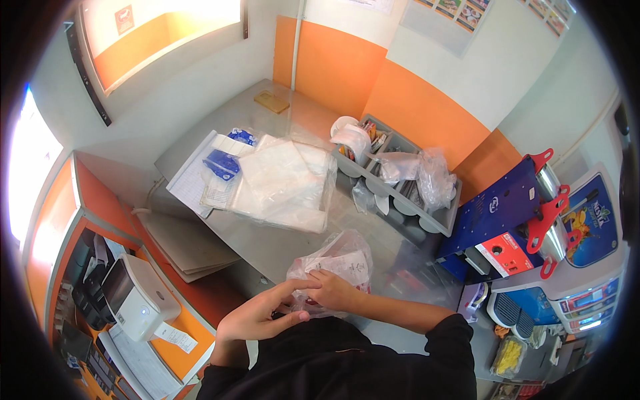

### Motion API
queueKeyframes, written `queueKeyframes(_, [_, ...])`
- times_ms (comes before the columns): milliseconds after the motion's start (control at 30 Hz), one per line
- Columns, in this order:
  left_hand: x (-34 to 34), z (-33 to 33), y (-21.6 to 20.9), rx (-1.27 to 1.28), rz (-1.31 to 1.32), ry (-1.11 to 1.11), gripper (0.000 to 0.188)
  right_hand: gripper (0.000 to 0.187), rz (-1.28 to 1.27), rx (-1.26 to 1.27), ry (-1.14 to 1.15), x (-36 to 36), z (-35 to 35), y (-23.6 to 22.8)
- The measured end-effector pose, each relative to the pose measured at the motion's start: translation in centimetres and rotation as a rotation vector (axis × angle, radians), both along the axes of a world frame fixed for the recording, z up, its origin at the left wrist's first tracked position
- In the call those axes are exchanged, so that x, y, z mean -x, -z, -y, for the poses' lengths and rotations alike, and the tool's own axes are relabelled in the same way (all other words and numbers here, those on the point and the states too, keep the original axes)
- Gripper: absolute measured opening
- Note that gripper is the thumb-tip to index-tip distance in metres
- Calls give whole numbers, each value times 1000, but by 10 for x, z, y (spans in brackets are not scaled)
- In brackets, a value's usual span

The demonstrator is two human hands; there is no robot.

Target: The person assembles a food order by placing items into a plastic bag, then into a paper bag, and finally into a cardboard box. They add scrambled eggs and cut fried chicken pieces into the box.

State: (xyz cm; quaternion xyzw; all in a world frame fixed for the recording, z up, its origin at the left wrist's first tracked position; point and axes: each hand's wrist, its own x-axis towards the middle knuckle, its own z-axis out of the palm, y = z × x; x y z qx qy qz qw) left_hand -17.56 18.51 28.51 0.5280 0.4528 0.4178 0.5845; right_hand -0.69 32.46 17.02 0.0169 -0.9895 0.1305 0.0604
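Note:
A clear plastic bag (pixel 333 257) with a white printed paper packet (pixel 351 265) inside lies at the near edge of the metal counter. My right hand (pixel 333 293) is closed on the top of this bag, fingers curled inward. From the left, my left hand (pixel 267 312) reaches across with its fingers stretched out and its thumb apart. Its fingertips meet the right hand's fingers over the bag. Some plastic shows near the gap between left thumb and index finger; I cannot make out any grip there.
Beyond the bag lies a stack of white plastic bags (pixel 280 180) beside papers (pixel 193 173). A grey divided organizer (pixel 427 217) holds cups and wrapped items. On the right stands a blue machine (pixel 493 213) with red handles. A white receipt printer (pixel 143 293) sits at lower left.

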Motion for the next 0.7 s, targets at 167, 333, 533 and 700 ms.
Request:
queueKeyframes(167, [1,3,-5,17,-50,4,47,17,-96,-63,2,3,10,0])
queueKeyframes(333, [-2,0,2,-2,-54,37,48,21,-39,31,7,8,13,36])
queueKeyframes(533, [-8,-3,6,-39,7,20,49,36,-31,67,230,6,33,41])
queueKeyframes(700, [-10,-4,16,-84,16,-72,51,55,192,350,149,1,10,6])
